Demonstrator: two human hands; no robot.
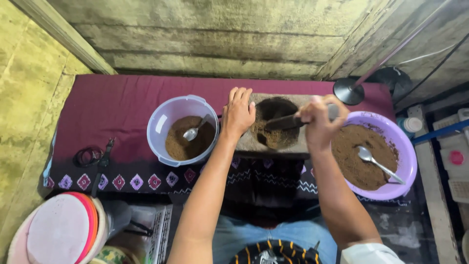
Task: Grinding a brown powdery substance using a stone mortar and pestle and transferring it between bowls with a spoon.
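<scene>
Left hand (238, 113) flat, fingers spread, pressing left rim of stone mortar (254, 142), centre of maroon cloth (117, 105). Right hand (318, 120) clenched round dark pestle (286, 122), tip down in mortar hollow. Brown powder (276, 138) low in hollow, looks partly ground. Left: lavender tub (166, 117), about third full of brown powder, spoon (193, 132) inside. Right: purple basin (403, 146), fuller, coarser-looking brown heap, second spoon (378, 164) lying on top. Judged midway: some stock done, plenty left.

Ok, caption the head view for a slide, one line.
Right hand works a dark pestle in a stone mortar steadied by the left hand, between two bowls of brown powder.
</scene>
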